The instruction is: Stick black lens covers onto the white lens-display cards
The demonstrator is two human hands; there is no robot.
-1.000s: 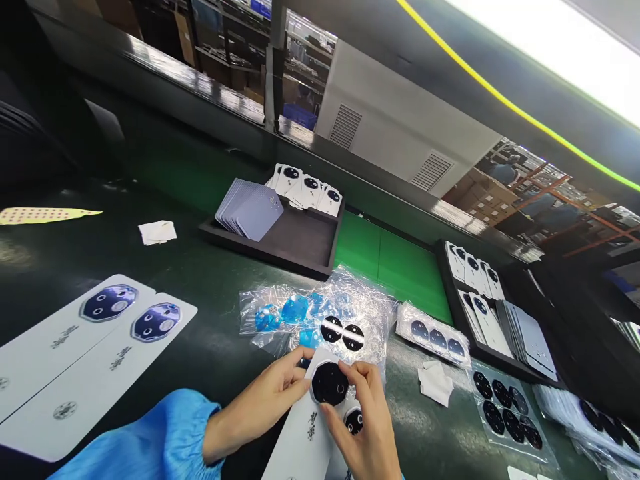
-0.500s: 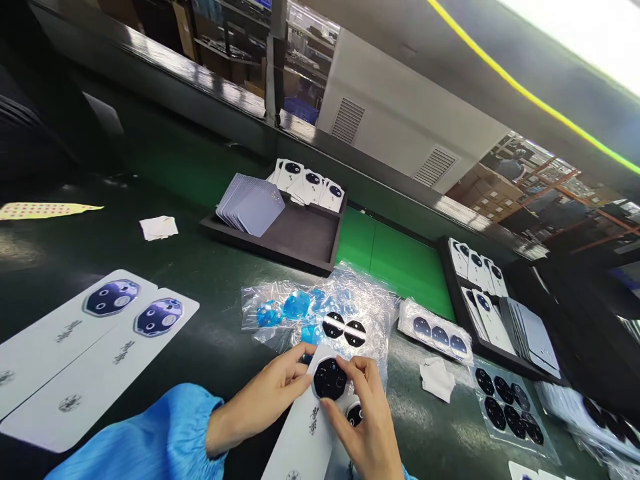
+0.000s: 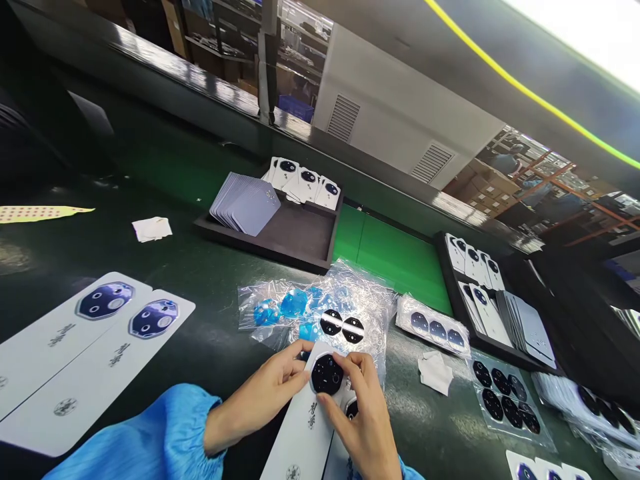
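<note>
A white panel [image 3: 294, 430] with dark lettering lies in front of me, slanting down to the bottom edge. Near its top sits a black camera-lens disc [image 3: 327, 375] with small round holes. My right hand [image 3: 363, 417] pinches this disc between thumb and index finger, at its right and lower edges. My left hand [image 3: 265, 397] is closed on the panel's upper left edge, thumb beside the disc. A second white panel [image 3: 336, 457] with another dark disc [image 3: 351, 409] is partly hidden under my right hand.
Beyond my hands lies a clear plastic bag [image 3: 367, 293] with blue films and two black discs. Two finished-looking panels [image 3: 95, 360] lie left. Black trays [image 3: 300, 240] of cards stand behind; bagged discs [image 3: 505, 397] and a white paper scrap [image 3: 435, 372] are right.
The view has shifted slightly, so the surroundings appear a little further left. Both hands keep their places on the panel and disc, with the right thumb and fingers barely moved.
</note>
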